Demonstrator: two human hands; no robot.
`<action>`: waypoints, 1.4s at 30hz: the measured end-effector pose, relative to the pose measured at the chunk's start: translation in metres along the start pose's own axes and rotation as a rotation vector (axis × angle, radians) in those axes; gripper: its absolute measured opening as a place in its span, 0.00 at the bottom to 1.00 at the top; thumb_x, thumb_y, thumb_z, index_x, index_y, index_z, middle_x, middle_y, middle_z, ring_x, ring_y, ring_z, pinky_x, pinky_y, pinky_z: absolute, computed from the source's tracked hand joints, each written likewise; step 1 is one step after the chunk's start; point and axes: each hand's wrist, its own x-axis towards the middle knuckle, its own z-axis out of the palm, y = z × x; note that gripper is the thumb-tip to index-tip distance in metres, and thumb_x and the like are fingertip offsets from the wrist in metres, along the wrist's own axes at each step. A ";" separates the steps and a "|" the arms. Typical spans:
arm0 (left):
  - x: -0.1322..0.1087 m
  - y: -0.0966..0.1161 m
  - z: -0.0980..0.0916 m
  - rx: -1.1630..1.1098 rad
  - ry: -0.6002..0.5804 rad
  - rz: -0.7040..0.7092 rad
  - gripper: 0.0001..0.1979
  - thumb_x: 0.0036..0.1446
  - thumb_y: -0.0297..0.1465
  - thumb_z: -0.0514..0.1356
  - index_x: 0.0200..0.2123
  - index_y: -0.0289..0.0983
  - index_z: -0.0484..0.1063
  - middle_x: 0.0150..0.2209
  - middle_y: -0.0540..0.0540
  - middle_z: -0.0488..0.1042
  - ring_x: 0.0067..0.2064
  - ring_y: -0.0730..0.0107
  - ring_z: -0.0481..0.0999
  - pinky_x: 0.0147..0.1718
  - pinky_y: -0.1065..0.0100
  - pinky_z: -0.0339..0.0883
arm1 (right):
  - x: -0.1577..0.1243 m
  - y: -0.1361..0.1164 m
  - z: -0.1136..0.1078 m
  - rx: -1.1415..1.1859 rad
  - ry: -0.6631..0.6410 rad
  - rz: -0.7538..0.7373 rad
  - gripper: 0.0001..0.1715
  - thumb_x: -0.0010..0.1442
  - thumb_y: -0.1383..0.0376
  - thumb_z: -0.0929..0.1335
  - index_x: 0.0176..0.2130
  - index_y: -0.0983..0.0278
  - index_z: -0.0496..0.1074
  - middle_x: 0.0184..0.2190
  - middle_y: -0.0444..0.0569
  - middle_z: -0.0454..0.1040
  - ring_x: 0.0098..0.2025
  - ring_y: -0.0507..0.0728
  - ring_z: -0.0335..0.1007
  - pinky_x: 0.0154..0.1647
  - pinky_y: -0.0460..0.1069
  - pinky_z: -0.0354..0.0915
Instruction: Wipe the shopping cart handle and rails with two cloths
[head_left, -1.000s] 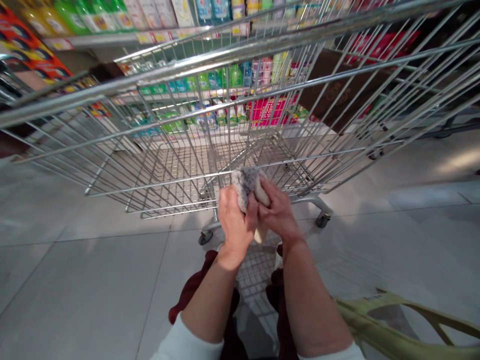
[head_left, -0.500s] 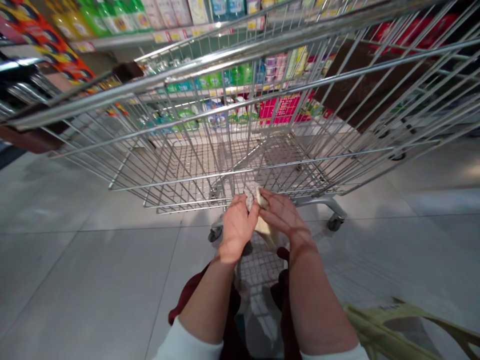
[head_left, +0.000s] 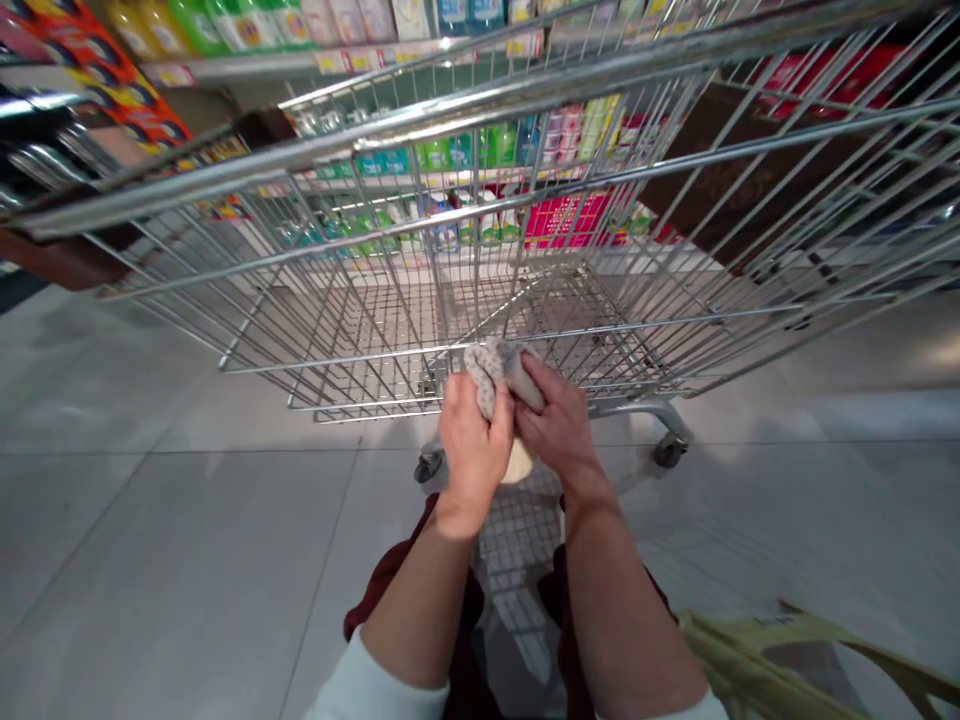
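Observation:
Between my two hands is a bunched cloth (head_left: 487,372), grey and speckled on top with a cream part showing below. My left hand (head_left: 474,432) has its fingers closed on the left side of the cloth. On the other side, my right hand (head_left: 556,415) grips the grey fold with thumb and fingers. Both hands are held close together in front of the near side of a metal shopping cart (head_left: 360,358). Whether the cloth touches the cart's lower wires, I cannot tell.
Shelves (head_left: 300,66) with rows of coloured bottles stand behind the cart. A caster wheel (head_left: 669,450) rests on the tiled floor (head_left: 187,560). A yellow-green bag (head_left: 750,660) lies at the lower right. Brown panels (head_left: 720,180) are fixed to the cart's ends.
The cloth has risen slightly and spread, with more grey fabric showing between my hands. My right hand has turned and closed more on it, and less of the cream part hangs below.

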 end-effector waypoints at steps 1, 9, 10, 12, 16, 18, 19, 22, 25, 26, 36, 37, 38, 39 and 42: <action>0.002 -0.002 0.001 0.030 -0.040 -0.020 0.13 0.67 0.39 0.49 0.37 0.36 0.67 0.37 0.42 0.70 0.42 0.61 0.72 0.42 0.62 0.66 | 0.001 -0.002 0.000 -0.005 -0.039 0.025 0.26 0.59 0.60 0.65 0.55 0.62 0.71 0.54 0.49 0.75 0.56 0.58 0.72 0.59 0.52 0.68; 0.006 -0.011 -0.003 0.323 -0.480 -0.185 0.12 0.63 0.36 0.52 0.39 0.36 0.71 0.43 0.39 0.75 0.41 0.58 0.78 0.39 0.63 0.68 | 0.002 -0.007 -0.005 -0.280 -0.439 0.214 0.16 0.61 0.66 0.66 0.49 0.61 0.73 0.48 0.49 0.79 0.49 0.57 0.76 0.54 0.48 0.68; 0.006 -0.012 -0.003 0.324 -0.488 -0.180 0.12 0.63 0.36 0.51 0.40 0.36 0.71 0.43 0.39 0.75 0.41 0.58 0.78 0.39 0.63 0.68 | 0.001 -0.005 -0.004 -0.297 -0.438 0.209 0.17 0.61 0.65 0.65 0.50 0.61 0.73 0.48 0.49 0.79 0.49 0.57 0.76 0.55 0.48 0.68; 0.006 -0.014 -0.004 0.306 -0.475 -0.163 0.12 0.63 0.36 0.51 0.40 0.36 0.71 0.42 0.40 0.75 0.42 0.58 0.78 0.39 0.63 0.68 | 0.000 -0.002 -0.003 -0.338 -0.422 0.182 0.18 0.61 0.63 0.66 0.51 0.63 0.73 0.49 0.51 0.79 0.50 0.59 0.76 0.55 0.50 0.68; 0.005 -0.015 -0.003 0.202 -0.321 -0.093 0.11 0.63 0.36 0.52 0.37 0.36 0.70 0.38 0.41 0.74 0.40 0.59 0.76 0.39 0.62 0.67 | 0.001 0.000 -0.007 -0.284 -0.299 0.068 0.18 0.61 0.59 0.66 0.49 0.63 0.74 0.47 0.52 0.79 0.48 0.59 0.77 0.53 0.51 0.71; 0.004 -0.014 -0.004 0.105 -0.184 -0.021 0.11 0.64 0.37 0.52 0.35 0.37 0.69 0.36 0.43 0.72 0.40 0.61 0.74 0.39 0.63 0.66 | 0.003 -0.002 -0.010 -0.174 -0.215 0.001 0.20 0.60 0.59 0.66 0.50 0.63 0.74 0.48 0.50 0.79 0.49 0.57 0.76 0.53 0.50 0.71; 0.003 -0.014 -0.004 0.058 -0.114 0.015 0.11 0.64 0.38 0.52 0.35 0.37 0.68 0.35 0.44 0.70 0.39 0.63 0.73 0.40 0.64 0.66 | 0.003 -0.003 -0.011 -0.132 -0.174 -0.026 0.22 0.59 0.60 0.66 0.51 0.63 0.74 0.49 0.49 0.78 0.51 0.57 0.76 0.54 0.50 0.71; -0.001 -0.011 -0.005 -0.023 0.036 0.059 0.11 0.66 0.38 0.51 0.36 0.38 0.66 0.35 0.45 0.68 0.40 0.65 0.70 0.41 0.64 0.65 | 0.002 -0.005 -0.008 -0.076 -0.096 -0.075 0.27 0.56 0.62 0.66 0.54 0.63 0.73 0.53 0.48 0.76 0.56 0.57 0.72 0.60 0.52 0.69; -0.002 -0.007 -0.006 -0.045 0.094 0.024 0.11 0.67 0.38 0.51 0.38 0.37 0.66 0.37 0.45 0.68 0.41 0.65 0.69 0.42 0.64 0.64 | -0.001 -0.006 -0.001 -0.029 -0.074 -0.058 0.29 0.55 0.64 0.65 0.56 0.63 0.72 0.54 0.49 0.75 0.57 0.57 0.72 0.61 0.53 0.68; -0.002 -0.006 -0.006 -0.050 0.108 0.016 0.11 0.67 0.37 0.51 0.39 0.37 0.67 0.38 0.45 0.68 0.41 0.66 0.69 0.42 0.64 0.64 | -0.002 -0.007 0.001 -0.009 -0.069 -0.055 0.29 0.55 0.64 0.65 0.57 0.63 0.71 0.55 0.50 0.75 0.57 0.57 0.72 0.60 0.53 0.68; 0.007 -0.019 -0.011 -0.144 0.038 -0.020 0.11 0.65 0.38 0.53 0.37 0.37 0.69 0.36 0.48 0.68 0.41 0.68 0.70 0.42 0.66 0.65 | 0.004 -0.009 0.010 0.018 -0.058 -0.081 0.29 0.55 0.66 0.65 0.56 0.63 0.71 0.53 0.50 0.76 0.55 0.56 0.73 0.58 0.51 0.69; 0.008 -0.020 -0.010 -0.175 0.024 -0.034 0.10 0.65 0.38 0.54 0.37 0.37 0.70 0.36 0.48 0.69 0.41 0.68 0.71 0.42 0.66 0.65 | 0.005 -0.008 0.009 0.022 -0.070 -0.088 0.29 0.54 0.65 0.65 0.56 0.64 0.71 0.52 0.50 0.77 0.54 0.57 0.74 0.57 0.50 0.70; 0.009 -0.022 -0.010 -0.200 0.011 -0.052 0.10 0.64 0.37 0.54 0.37 0.37 0.70 0.35 0.48 0.69 0.40 0.68 0.71 0.41 0.66 0.65 | 0.005 -0.007 0.008 0.026 -0.083 -0.092 0.28 0.54 0.64 0.66 0.55 0.63 0.72 0.51 0.50 0.77 0.53 0.57 0.74 0.57 0.50 0.70; 0.010 -0.022 -0.010 -0.216 -0.001 -0.071 0.10 0.64 0.37 0.55 0.36 0.37 0.70 0.35 0.48 0.69 0.39 0.68 0.71 0.41 0.66 0.65 | 0.005 -0.007 0.008 0.029 -0.093 -0.092 0.27 0.54 0.64 0.66 0.54 0.63 0.73 0.51 0.50 0.77 0.52 0.57 0.75 0.56 0.50 0.70; 0.010 -0.023 -0.010 -0.203 -0.037 -0.108 0.10 0.62 0.37 0.55 0.32 0.37 0.69 0.33 0.48 0.68 0.37 0.68 0.70 0.40 0.65 0.64 | 0.004 -0.008 0.006 0.025 -0.122 -0.062 0.24 0.55 0.66 0.66 0.51 0.64 0.74 0.51 0.49 0.77 0.52 0.57 0.75 0.56 0.50 0.70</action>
